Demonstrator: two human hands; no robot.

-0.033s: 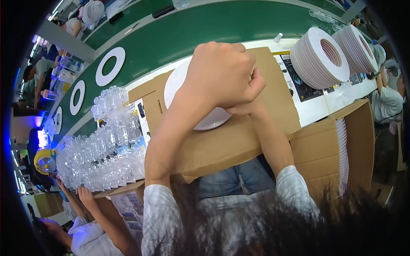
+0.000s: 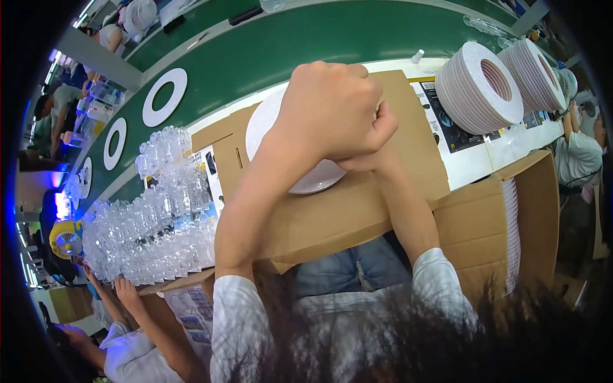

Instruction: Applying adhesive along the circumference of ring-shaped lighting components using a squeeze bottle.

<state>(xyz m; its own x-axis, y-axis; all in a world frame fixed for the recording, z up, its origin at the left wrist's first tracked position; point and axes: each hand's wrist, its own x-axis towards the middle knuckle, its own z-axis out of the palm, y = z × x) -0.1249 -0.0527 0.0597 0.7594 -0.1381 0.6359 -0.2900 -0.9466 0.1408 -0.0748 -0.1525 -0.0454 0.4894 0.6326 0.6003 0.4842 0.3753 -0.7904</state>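
Head view: A white disc point(image 2: 316, 179) lies on a brown cardboard sheet point(image 2: 325, 223) in front of the person. Its outline is round, so it has no long axis. The left hand point(image 2: 333, 108) is directly above its upper right part in view; the left forearm crosses it, and the disc shows on both sides of that forearm. The left hand is the nearer of the two; the right hand point(image 2: 359, 163) is mostly hidden behind it, at the disc's right.

The hands are together, overlapping. The left fingers are curled with the back of the hand up. The palms and most fingertips are out of sight, so grip, finger spread and contact with the disc cannot be determined.

Clear plastic parts point(image 2: 159, 217) stand in rows to the left. Stacks of white rings point(image 2: 456, 96) rest at right on the worktop point(image 2: 469, 169).
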